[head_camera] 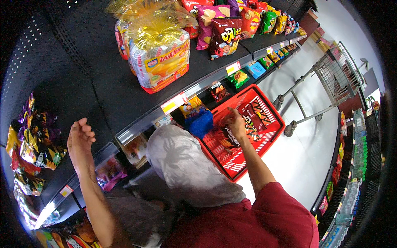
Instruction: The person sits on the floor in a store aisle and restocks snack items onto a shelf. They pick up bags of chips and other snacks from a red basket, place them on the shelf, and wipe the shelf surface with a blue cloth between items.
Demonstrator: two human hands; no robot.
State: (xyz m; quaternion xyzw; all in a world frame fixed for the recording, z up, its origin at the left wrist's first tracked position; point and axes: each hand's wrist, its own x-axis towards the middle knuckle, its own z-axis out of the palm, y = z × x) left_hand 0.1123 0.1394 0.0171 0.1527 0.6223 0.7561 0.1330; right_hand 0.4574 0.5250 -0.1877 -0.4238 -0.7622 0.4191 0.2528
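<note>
My left hand [81, 135] is raised over the edge of the black shelf [71, 99], its fingers loosely curled and apart with nothing in them. Within the red plastic shopping basket [269, 142], my right hand [237, 125] reaches down beside dark snack bags [228, 138]; its fingertips are blurred, so a grip on a bag cannot be made out. Another dark bag [259, 114] lies at the basket's far end. A blue and yellow package [198, 119] is at the basket's left side, below the shelf edge.
On the upper shelf stand a large wrapped multipack [164, 62] and a row of chip bags [225, 37]. Shiny packages [37, 145] lie at the far left. Price tags [174, 103] line the shelf edge. A metal shopping cart [336, 74] stands beyond the basket, with stocked shelves [350, 186] at right.
</note>
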